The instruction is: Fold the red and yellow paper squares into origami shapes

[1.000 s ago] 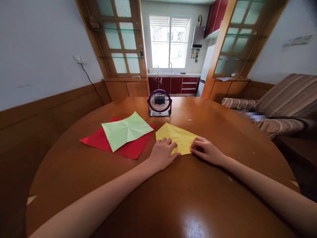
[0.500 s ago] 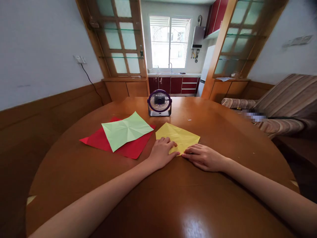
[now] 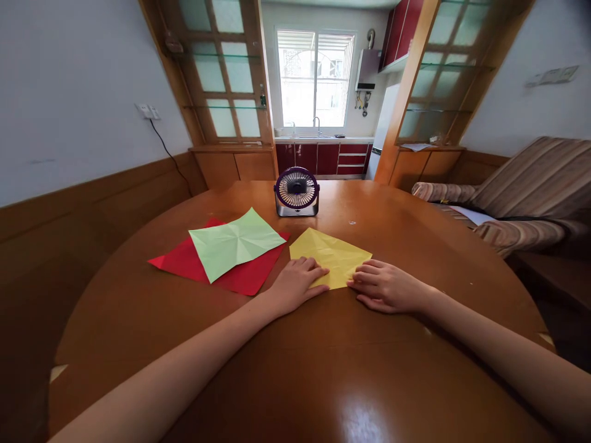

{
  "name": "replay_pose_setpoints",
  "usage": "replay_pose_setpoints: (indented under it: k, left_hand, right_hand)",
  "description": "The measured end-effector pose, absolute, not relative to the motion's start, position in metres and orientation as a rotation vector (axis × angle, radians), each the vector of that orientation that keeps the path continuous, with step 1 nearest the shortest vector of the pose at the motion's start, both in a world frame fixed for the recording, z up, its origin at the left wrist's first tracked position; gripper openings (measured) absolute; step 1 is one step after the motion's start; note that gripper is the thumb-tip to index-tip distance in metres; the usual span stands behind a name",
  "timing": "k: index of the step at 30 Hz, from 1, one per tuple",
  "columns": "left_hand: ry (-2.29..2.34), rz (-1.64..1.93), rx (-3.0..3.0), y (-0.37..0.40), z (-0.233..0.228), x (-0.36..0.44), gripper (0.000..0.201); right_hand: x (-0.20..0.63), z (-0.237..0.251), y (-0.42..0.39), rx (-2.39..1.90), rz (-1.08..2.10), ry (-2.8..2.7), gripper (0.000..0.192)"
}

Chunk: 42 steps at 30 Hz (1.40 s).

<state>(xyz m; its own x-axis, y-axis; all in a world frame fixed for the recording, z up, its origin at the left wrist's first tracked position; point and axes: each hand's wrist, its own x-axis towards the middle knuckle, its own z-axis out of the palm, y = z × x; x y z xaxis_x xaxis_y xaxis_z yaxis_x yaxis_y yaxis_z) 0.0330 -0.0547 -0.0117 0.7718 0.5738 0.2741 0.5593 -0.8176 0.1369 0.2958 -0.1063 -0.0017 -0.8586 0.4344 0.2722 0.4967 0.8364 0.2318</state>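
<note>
A creased sheet of yellow paper [image 3: 335,255] lies on the wooden table in front of me, its near edge straight between my hands. My left hand [image 3: 298,283] rests on the paper's left near part, fingers spread out and pressing on it. Over the right near edge lies my right hand [image 3: 385,286], its fingers stretched out with the tips touching the paper. Left of these, a light green paper [image 3: 237,240] with star-like creases lies on top of a red paper [image 3: 249,280].
A small purple desk fan [image 3: 297,189] stands beyond the papers on the brown table [image 3: 295,375]. To the right is a striped armchair [image 3: 540,178] with a white sheet on its seat. Glass-paned cabinets and a kitchen with a window lie behind.
My right hand has slid rightward along the paper's near edge. My left hand has shifted slightly left, widening the gap between them. The yellow paper has barely moved.
</note>
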Motion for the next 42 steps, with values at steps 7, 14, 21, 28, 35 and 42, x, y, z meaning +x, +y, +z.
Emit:
replay_pose_setpoints:
  k: [7, 14, 21, 28, 35, 42]
  left_hand:
    - [0.786, 0.462, 2.801, -0.048, -0.011, 0.019, 0.040]
    - [0.705, 0.485, 2.834, -0.048, -0.009, 0.013, 0.043]
    - [0.657, 0.682, 3.069, -0.052, -0.016, 0.022, 0.031]
    - [0.718, 0.692, 3.089, -0.066, -0.013, 0.031, 0.031]
    - [0.614, 0.482, 3.099, -0.073, 0.000, 0.017, 0.048]
    - [0.736, 0.369, 3.028, -0.065, 0.007, -0.007, 0.058]
  right_hand:
    - [0.316, 0.000, -0.098, -0.693, -0.418, -2.777, 0.023]
    - [0.317, -0.004, -0.098, -0.751, -0.315, -2.640, 0.022]
    - [0.300, -0.007, -0.099, -0.798, -0.266, -2.493, 0.025]
    - [0.284, -0.016, -0.093, -0.782, -0.445, -2.489, 0.018]
    - [0.299, -0.018, -0.094, -0.800, -0.257, -2.499, 0.021]
    - [0.306, -0.013, -0.095, -0.798, 0.046, -2.418, 0.021]
